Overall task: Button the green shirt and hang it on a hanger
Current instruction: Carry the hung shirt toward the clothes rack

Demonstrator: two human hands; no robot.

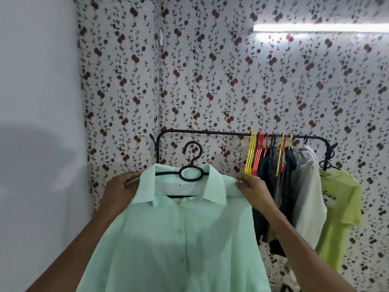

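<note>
The pale green shirt (181, 239) is held up in front of me, its front buttoned, collar at the top. A black hanger (191, 163) sits inside the neck, its hook sticking up above the collar, below the rail and not on it. My left hand (121, 190) grips the shirt's left shoulder and the hanger's end. My right hand (251, 188) pinches the right shoulder beside the collar.
A black clothes rail (210, 132) runs across behind the shirt, against floral wallpaper. On its right half hang yellow and red empty hangers (255, 152), dark garments (273, 190), a white shirt (308, 197) and a lime T-shirt (336, 216). A plain white wall is at the left.
</note>
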